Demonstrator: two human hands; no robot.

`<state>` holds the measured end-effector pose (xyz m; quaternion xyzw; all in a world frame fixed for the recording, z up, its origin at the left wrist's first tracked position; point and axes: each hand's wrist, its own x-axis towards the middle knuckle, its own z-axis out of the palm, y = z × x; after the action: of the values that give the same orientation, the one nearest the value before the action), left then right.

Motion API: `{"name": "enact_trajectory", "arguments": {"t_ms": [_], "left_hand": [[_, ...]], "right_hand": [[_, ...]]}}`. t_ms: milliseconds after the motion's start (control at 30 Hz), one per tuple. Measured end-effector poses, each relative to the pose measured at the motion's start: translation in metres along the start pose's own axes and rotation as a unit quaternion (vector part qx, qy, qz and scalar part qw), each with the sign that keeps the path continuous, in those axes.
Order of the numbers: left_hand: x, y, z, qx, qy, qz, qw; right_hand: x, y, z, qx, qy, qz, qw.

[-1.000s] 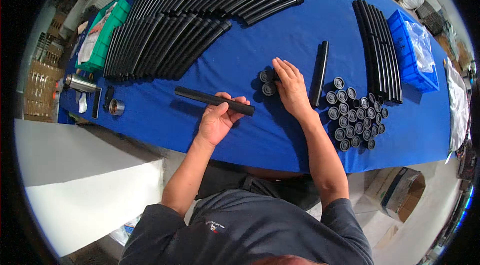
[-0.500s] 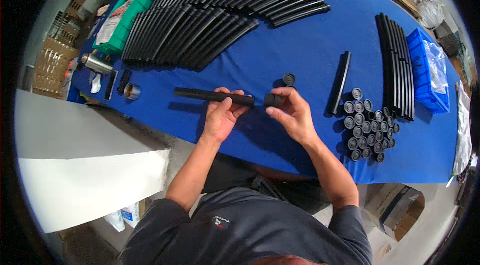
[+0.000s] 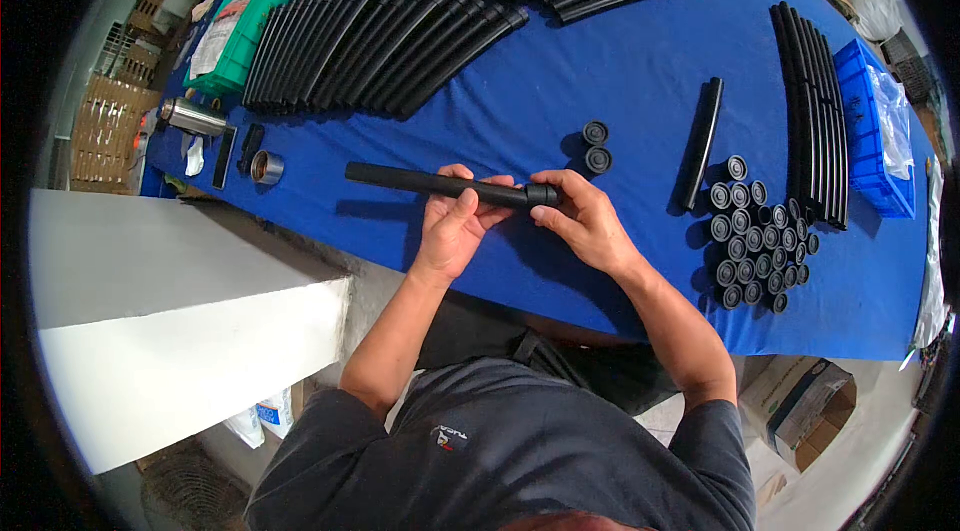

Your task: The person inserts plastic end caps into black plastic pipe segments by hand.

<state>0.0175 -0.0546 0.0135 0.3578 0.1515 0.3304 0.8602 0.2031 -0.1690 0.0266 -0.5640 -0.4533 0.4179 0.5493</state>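
Observation:
A black tube (image 3: 395,180) lies across the fingers of my left hand (image 3: 450,231), which is closed round it near its right end. My right hand (image 3: 590,226) pinches a round black cap (image 3: 542,195) between thumb and fingers. The cap meets the tube's right end; how far it sits on it I cannot tell. Both hands are above the blue cloth near the table's front edge. Just beyond my right hand stand two loose black caps (image 3: 597,160). Farther right are a cluster of similar caps (image 3: 738,221) and a single tube (image 3: 704,146).
Rows of black tubes (image 3: 340,46) fill the far left, beside a green crate (image 3: 235,56). A steel flask (image 3: 195,118) and a metal cup (image 3: 267,168) stand at left. At right are more tubes (image 3: 808,116) and a blue crate (image 3: 868,131). The blue cloth (image 3: 620,71) covers the table.
My right hand has brought the cap leftward against the tube's end; a gap showed between them before. The view has shifted slightly, and both loose caps beyond my right hand now show fully.

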Motion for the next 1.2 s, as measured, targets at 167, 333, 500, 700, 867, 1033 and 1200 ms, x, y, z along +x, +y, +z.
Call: {"name": "enact_trajectory", "arguments": {"t_ms": [167,333,500,700,867,1033,1200], "left_hand": [[-0.002,-0.001,0.000,-0.005,0.015,-0.002,1.000],[-0.003,-0.005,0.005,-0.004,0.011,0.006,1.000],[-0.003,-0.004,0.010,-0.027,0.034,0.003,0.999],[-0.003,-0.007,0.010,-0.016,0.040,0.011,0.999],[-0.002,-0.007,0.009,-0.004,0.034,0.008,0.999],[0.000,-0.007,0.009,0.008,0.025,0.005,1.000],[0.002,-0.002,0.005,-0.061,0.034,-0.017,0.997]], "right_hand": [[-0.004,-0.006,0.003,-0.035,-0.006,-0.011,0.999],[-0.006,-0.012,0.001,-0.141,0.004,-0.072,0.987],[-0.006,-0.010,0.003,-0.165,0.010,-0.093,0.982],[-0.006,-0.011,0.007,-0.151,0.019,-0.088,0.984],[-0.007,-0.015,0.007,-0.159,0.030,-0.104,0.981],[-0.006,-0.013,0.007,-0.173,0.035,-0.123,0.977],[-0.007,-0.034,-0.001,-0.211,0.011,-0.117,0.970]]}}
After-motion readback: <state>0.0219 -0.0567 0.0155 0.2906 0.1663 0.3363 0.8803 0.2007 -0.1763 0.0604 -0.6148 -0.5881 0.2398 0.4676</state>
